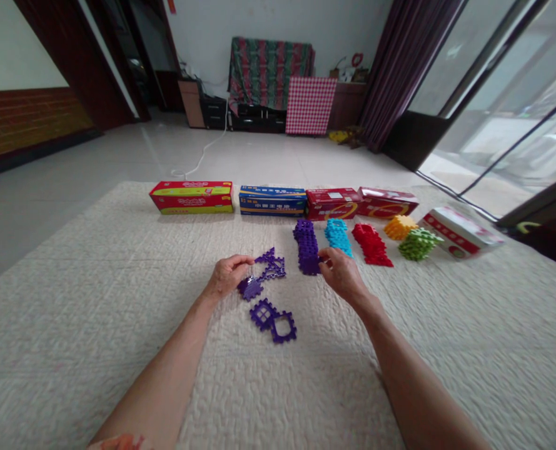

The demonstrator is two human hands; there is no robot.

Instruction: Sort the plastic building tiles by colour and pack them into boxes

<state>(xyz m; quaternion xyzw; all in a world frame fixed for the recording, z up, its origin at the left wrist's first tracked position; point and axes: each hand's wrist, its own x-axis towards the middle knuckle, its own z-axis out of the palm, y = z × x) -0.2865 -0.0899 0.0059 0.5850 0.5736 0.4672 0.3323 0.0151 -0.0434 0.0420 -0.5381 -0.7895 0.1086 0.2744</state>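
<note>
My left hand (pixel 231 275) pinches the edge of a purple triangular piece (pixel 266 255), with a solid purple piece (pixel 250 287) just below its fingertips. More purple frame pieces (pixel 274 269) lie right beside these. My right hand (pixel 341 272) has its fingers closed at the lower right edge of a long purple stack (pixel 306 247). Nearer to me, a purple window piece (pixel 263 314) touches a purple square frame with a round opening (pixel 284 327). Behind my right hand is a light blue stack (pixel 338 235).
Red pieces (pixel 371 244), a yellow stack (pixel 400 227) and a green stack (pixel 418 244) stand at the right on the quilted cover (pixel 118 300). Behind them runs a row of boxes: red-green (pixel 193 197), blue (pixel 272 201), two red (pixel 333 204), and a white-red one (pixel 460 231).
</note>
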